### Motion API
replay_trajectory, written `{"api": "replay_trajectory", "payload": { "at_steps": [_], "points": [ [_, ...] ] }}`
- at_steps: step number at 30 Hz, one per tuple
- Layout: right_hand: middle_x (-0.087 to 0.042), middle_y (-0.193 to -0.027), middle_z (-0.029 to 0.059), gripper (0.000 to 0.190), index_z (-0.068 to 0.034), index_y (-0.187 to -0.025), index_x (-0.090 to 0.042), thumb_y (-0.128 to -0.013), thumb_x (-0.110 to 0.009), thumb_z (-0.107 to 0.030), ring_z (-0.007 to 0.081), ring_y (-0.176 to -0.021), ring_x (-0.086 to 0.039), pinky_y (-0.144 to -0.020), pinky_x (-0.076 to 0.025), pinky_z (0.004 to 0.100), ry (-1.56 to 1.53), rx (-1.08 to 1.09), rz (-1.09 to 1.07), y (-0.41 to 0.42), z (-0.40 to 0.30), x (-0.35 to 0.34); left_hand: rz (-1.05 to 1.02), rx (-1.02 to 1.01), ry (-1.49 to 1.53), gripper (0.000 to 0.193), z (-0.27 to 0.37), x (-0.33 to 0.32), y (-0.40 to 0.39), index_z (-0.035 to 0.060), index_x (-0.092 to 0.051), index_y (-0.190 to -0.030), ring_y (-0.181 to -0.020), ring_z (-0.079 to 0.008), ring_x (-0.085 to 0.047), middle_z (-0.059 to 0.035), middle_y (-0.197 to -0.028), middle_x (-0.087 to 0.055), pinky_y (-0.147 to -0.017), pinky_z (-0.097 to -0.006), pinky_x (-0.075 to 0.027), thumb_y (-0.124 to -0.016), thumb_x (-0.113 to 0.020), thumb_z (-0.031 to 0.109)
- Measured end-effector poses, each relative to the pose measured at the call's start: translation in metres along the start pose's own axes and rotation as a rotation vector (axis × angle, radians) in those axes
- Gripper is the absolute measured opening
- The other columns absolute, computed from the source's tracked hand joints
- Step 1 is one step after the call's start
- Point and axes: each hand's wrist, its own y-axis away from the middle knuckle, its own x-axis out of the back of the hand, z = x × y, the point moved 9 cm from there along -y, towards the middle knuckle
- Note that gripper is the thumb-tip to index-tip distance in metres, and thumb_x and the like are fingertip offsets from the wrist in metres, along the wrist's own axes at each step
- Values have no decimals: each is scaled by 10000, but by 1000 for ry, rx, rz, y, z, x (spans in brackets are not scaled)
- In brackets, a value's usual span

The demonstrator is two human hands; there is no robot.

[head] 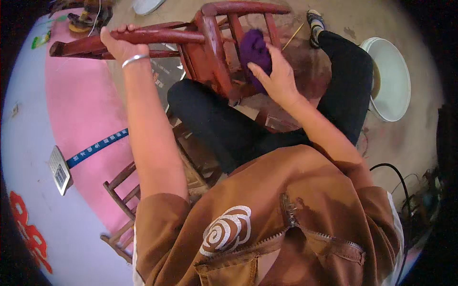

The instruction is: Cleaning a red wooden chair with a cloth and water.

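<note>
A reddish-brown wooden chair [212,39] lies tipped over across the top middle, its legs pointing left. My left hand [125,44] is wrapped around one of those legs, with a silver bangle on the wrist. On the right, my right hand [277,73] holds a bunched purple cloth [254,53] against the slats of the chair. Thumb and fingers are spread over the cloth's near side. Part of the chair's frame is hidden behind the cloth, and its lower end is close to my knee.
A white bucket [391,78] stands right of my leg. A thin stick [293,35] lies on the floor. At left, a wooden ladder-back chair [123,193] stands by the pink and white wall [82,96]. A black hose [399,175] curves at right. A floor tool [82,23] sits upper left.
</note>
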Motion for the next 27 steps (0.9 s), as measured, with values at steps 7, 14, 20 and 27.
{"api": "replay_trajectory", "payload": {
  "at_steps": [7,14,20,27],
  "points": [
    [-466,-1349,160,532,-24,-1304,-442,-844,-615,-229,364,-1191,-456,-1003,-372,430,136,478,-40,-69,-69,-62,160,-68,4,262,-12,10,-24,79,-413,-824,-581,-198,-471,-55,-666,-464,-563,-341,-465,-823,-586,276],
    [-491,-1349,86,567,-84,-1276,-506,-724,-635,-92,279,-1127,-493,-891,-435,401,334,546,-499,43,-89,-67,276,-106,-28,232,1,25,-17,22,-445,-907,-557,-193,-482,-69,-669,-483,-516,-336,-455,-828,-566,204],
    [-597,-1087,80,404,-99,-1131,-578,-731,-628,-73,299,-932,-542,-778,-464,403,359,581,-247,-51,-87,-54,99,-35,76,147,-16,-4,-19,67,-420,-878,-548,-212,-476,-65,-640,-469,-531,-344,-477,-863,-542,148],
    [-606,-1186,87,332,-65,-1124,-589,-803,-512,-103,278,-884,-577,-775,-474,382,404,741,-376,1,-95,-48,227,-116,124,208,-15,-14,1,23,-443,-958,-520,-200,-491,-73,-633,-494,-481,-356,-467,-834,-582,116]
  ]
}}
